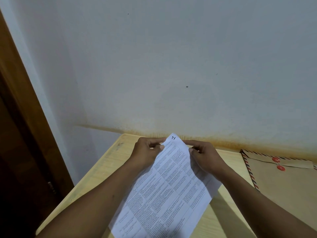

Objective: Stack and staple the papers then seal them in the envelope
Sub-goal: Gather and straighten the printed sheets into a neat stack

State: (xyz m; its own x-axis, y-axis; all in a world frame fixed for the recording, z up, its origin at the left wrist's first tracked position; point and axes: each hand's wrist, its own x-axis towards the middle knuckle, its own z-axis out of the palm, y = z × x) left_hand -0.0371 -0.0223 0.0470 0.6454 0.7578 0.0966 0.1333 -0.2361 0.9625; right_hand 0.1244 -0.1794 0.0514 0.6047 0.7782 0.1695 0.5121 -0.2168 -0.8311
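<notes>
A stack of white printed papers (164, 191) with table-like text lies tilted over the light wooden table (103, 169). A handwritten mark sits at its far corner. My left hand (147, 152) pinches the far left edge of the papers near that corner. My right hand (204, 155) pinches the far right edge opposite it. A brown envelope (281, 182) with a red and blue striped border and two red string buttons lies flat at the table's right side, its flap down. No stapler is in view.
A pale wall (171, 66) with a rusty stain line rises right behind the table. A dark brown wooden door frame (25, 134) stands at the left. The table's left edge runs diagonally toward the bottom left.
</notes>
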